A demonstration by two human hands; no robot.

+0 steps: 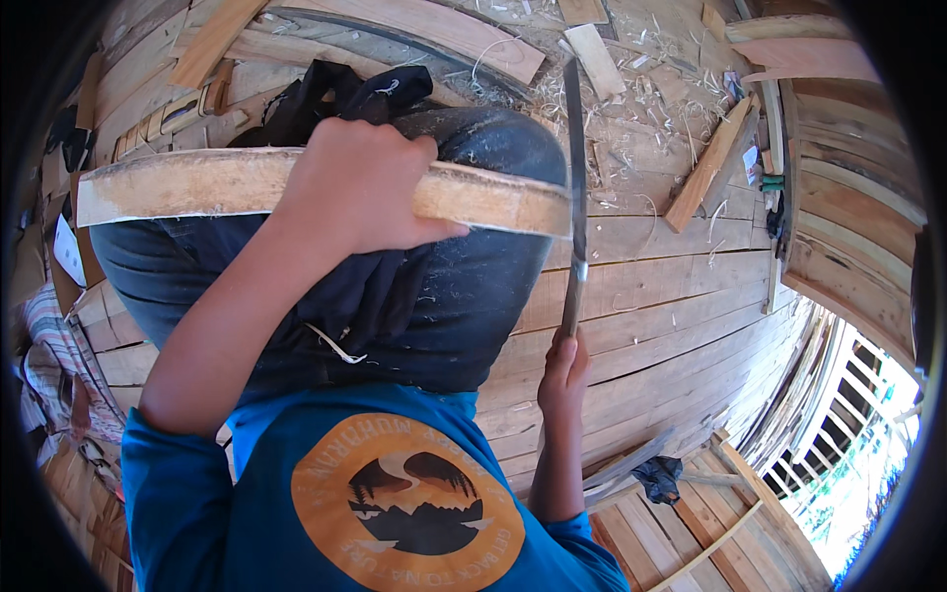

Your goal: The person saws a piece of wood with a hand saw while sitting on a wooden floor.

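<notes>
A pale, slightly curved wooden board (187,187) lies across my thighs, its rough bark-like edge turned up. My left hand (360,183) is closed over it right of its middle, fingers on the far side and thumb along the near side. On the right, my right hand (564,373) grips the handle of a machete (575,148). The long dark blade points away from me and crosses the board's right end, touching it or very close; I cannot tell which. Dark cloth (365,296) is bunched on my lap under the board.
Wood shavings (641,109) litter the plank floor (641,286) ahead and to the right. Loose boards (710,163) lie about, with a long plank (434,30) at the far side. A wooden slatted structure (848,197) stands at right. Striped cloth (69,355) lies at left.
</notes>
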